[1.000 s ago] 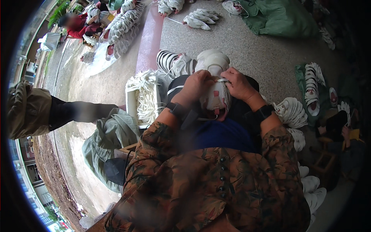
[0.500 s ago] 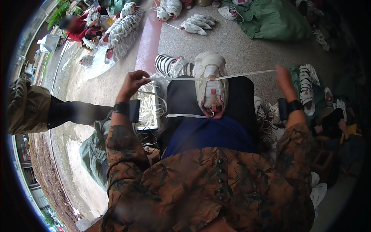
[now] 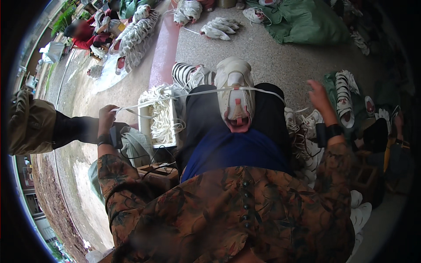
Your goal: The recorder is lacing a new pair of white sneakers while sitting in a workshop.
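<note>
A white and beige sneaker with pink-red parts [image 3: 235, 98] rests upright on my lap, over my dark trousers and a blue cloth. A flat white shoelace [image 3: 171, 97] passes through it. Out to the left, my left hand [image 3: 106, 116] is closed on one stretch of the lace and holds it taut. The lace's other end [image 3: 272, 93] curves loose over my right knee. My right hand [image 3: 319, 98] is raised to the right, apart from that end, with its fingers spread and nothing seen in them.
A white box [image 3: 144, 124] of loose laces stands by my left knee. Sneakers [image 3: 193, 76] lie beyond my knees, with more shoes [image 3: 345, 101] at right. A green sack [image 3: 302, 24] lies ahead. A person in red [image 3: 83, 35] sits far left; a dark-clothed limb [image 3: 74, 128] is nearer.
My left hand has moved left and down, drawing the lace with it. My right hand has let go of the lace and opened. The loose strand near the shoe's heel is gone.
</note>
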A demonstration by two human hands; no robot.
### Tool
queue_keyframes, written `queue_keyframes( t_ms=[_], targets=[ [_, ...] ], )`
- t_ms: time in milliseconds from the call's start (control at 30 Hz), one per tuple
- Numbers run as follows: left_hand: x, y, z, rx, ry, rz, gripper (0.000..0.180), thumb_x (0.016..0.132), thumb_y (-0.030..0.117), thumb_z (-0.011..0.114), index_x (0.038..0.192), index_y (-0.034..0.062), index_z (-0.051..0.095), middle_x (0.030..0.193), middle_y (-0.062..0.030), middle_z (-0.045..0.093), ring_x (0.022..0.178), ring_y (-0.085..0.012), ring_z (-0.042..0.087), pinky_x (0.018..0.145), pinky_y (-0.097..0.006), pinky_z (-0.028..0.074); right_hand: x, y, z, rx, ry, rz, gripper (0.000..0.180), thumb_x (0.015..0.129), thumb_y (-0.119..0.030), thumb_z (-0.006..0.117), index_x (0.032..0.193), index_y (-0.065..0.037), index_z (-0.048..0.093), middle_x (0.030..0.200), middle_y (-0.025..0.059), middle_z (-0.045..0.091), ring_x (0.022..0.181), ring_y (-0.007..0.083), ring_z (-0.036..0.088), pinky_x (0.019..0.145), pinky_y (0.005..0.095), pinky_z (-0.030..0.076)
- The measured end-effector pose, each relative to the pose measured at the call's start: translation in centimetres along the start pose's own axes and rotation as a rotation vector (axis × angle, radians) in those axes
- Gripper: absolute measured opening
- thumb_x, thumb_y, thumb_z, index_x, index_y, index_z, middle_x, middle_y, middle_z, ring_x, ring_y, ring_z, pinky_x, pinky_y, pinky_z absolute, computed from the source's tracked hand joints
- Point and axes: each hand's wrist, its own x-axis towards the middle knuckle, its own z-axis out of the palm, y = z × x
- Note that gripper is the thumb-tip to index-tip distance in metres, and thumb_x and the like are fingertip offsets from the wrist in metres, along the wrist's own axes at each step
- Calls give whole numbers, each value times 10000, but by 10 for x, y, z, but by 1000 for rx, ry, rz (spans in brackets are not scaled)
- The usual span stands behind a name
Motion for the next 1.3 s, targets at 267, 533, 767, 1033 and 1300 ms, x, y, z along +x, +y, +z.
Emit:
queue_keyframes(
  t_ms=[267, 533, 767, 1033, 1300],
  targets=[
    [-3, -44, -65, -363, 268, -144, 255, 751, 13, 527, 955, -27, 676, 667, -80, 594, 475, -129, 515, 416, -247, 381, 45, -162, 103, 235, -163, -281, 288, 743, 5, 559, 1027, -37, 581, 913, 190, 609, 866, 367, 597, 738, 406, 491],
    [-1, -78, -51, 552, 300, 225, 241, 682, 48, 574, 880, 7, 705, 691, -146, 650, 511, -221, 626, 451, -322, 465, 30, -85, 38, 28, -111, -233, 103, 783, -23, 592, 883, -5, 608, 787, 164, 620, 690, 289, 614, 616, 337, 477],
    [-8, -57, -47, 40, 153, -194, 119, 808, 96, 630, 854, 3, 687, 616, -41, 587, 438, -111, 522, 400, -264, 410, 20, -57, -19, 399, -168, 107, 89, 743, 29, 567, 823, -7, 582, 696, 30, 582, 698, 100, 553, 674, 250, 450],
    [-34, -35, -71, 66, -39, -26, 191, 826, 128, 653, 968, 1, 657, 625, -29, 585, 421, -93, 492, 379, -244, 384, -3, -2, -94, 287, -243, 230, 115, 801, -59, 586, 715, 2, 541, 638, -25, 486, 621, 55, 444, 575, 230, 363],
    [-46, -68, -98, -216, -11, -156, 105, 806, 144, 722, 868, 72, 678, 574, 52, 554, 407, -35, 435, 354, -198, 302, -76, 111, -199, -36, -159, 336, 170, 826, -123, 562, 735, 21, 566, 637, -9, 509, 619, 64, 475, 569, 246, 384]
  ],
)
